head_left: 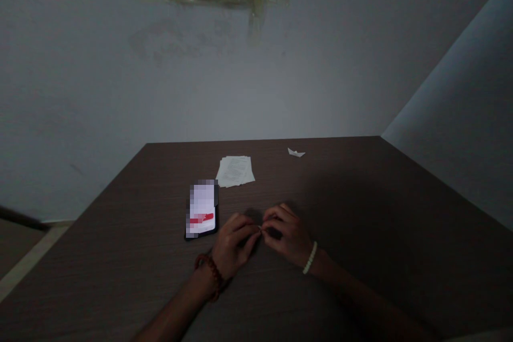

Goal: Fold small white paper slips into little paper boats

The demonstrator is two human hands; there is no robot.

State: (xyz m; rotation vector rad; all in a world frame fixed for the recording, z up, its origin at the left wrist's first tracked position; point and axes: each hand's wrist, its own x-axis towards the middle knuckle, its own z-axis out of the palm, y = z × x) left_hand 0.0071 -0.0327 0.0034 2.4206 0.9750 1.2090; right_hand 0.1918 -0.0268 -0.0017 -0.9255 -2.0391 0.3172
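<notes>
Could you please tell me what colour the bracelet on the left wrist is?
The bracelet is dark reddish-brown, as the head view shows.

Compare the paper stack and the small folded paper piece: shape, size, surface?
Shape: the paper stack is flat, sheets overlapping unevenly; the folded paper piece is boat-like with pointed ends.
Size: the paper stack covers clearly more table than the folded paper piece.
Surface: the paper stack's top shows lines of print; the folded paper piece looks plain, though too small to be sure.
Shared: both whitish, both on the table.
</notes>
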